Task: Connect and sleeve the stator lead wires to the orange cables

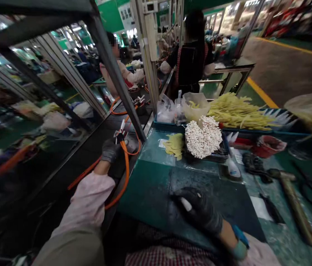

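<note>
Arm (89, 199) outstretched, left hand (110, 149) gripping orange hose (126, 173); right hand (200, 210) pinching white piece (185, 204).

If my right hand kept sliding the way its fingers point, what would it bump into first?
The right hand, pinching a white piece, points up-left across the bare mat. Past the mat's edge it would probably meet the orange hose first, though depth is unclear.

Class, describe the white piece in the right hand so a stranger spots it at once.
Find the green mat in front. The black-gloved right hand rests on it, pinching the white piece. Unlike the bundled white sticks farther back, it is single.
</note>
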`<state>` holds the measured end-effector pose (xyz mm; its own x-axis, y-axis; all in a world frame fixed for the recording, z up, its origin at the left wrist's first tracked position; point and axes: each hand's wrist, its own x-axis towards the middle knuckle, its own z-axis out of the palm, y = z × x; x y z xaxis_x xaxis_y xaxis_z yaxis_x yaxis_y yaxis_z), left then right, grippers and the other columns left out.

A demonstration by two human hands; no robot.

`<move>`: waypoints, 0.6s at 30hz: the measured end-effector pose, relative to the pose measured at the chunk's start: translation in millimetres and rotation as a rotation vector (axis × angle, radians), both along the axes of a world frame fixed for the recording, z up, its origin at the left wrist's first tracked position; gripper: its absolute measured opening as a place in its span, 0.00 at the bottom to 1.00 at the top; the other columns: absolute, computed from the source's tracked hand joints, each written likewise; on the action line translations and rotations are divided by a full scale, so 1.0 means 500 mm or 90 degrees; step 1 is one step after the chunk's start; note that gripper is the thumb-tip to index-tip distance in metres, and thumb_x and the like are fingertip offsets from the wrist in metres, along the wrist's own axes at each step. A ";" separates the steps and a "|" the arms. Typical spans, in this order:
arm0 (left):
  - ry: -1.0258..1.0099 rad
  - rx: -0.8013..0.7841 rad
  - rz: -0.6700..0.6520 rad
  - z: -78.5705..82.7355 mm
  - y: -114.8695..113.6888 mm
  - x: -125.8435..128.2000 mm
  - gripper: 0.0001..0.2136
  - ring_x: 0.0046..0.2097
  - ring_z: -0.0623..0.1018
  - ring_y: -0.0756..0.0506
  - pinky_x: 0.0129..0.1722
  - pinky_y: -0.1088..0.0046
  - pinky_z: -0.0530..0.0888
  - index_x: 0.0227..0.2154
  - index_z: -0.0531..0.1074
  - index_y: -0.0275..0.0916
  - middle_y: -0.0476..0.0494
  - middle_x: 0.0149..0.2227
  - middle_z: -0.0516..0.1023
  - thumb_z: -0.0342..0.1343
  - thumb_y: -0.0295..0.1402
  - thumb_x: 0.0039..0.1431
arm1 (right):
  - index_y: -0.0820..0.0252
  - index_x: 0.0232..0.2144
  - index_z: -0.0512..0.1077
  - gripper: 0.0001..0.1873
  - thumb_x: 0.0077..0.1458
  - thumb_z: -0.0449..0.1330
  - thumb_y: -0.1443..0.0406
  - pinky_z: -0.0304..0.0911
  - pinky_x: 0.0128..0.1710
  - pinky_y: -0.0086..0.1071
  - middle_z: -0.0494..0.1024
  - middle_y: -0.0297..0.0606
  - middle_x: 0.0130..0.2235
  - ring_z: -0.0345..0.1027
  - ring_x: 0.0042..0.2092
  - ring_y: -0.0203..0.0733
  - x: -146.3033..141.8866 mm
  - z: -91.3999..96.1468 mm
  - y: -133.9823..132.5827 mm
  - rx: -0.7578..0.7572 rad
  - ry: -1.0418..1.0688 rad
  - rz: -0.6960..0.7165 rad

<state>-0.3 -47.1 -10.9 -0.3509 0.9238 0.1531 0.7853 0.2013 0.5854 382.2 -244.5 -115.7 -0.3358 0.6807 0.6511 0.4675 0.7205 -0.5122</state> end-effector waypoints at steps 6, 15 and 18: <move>-0.024 0.071 -0.087 -0.032 -0.149 0.057 0.15 0.41 0.85 0.37 0.47 0.62 0.83 0.34 0.83 0.41 0.42 0.37 0.89 0.66 0.48 0.56 | 0.53 0.80 0.59 0.36 0.74 0.58 0.68 0.80 0.66 0.51 0.81 0.52 0.69 0.78 0.69 0.54 -0.121 -0.003 0.048 -0.072 0.098 0.000; 0.074 0.282 -0.290 -0.048 -0.236 0.093 0.13 0.54 0.87 0.33 0.61 0.51 0.84 0.41 0.85 0.44 0.39 0.48 0.90 0.73 0.41 0.54 | 0.52 0.79 0.55 0.42 0.70 0.65 0.62 0.73 0.72 0.61 0.71 0.54 0.74 0.70 0.74 0.59 -0.221 -0.081 0.191 -0.042 0.201 -0.055; 0.045 0.235 -0.280 -0.049 -0.239 0.099 0.12 0.48 0.88 0.35 0.55 0.53 0.86 0.39 0.85 0.43 0.40 0.45 0.90 0.74 0.42 0.56 | 0.44 0.65 0.74 0.25 0.69 0.64 0.67 0.71 0.71 0.64 0.76 0.46 0.69 0.70 0.72 0.58 -0.214 -0.081 0.146 0.000 0.182 -0.075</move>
<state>49.2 -166.7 -35.4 0.0770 0.8616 0.5016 0.7885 -0.3606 0.4983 275.0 -171.5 -156.1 -0.0574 0.7045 0.7073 0.3847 0.6694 -0.6355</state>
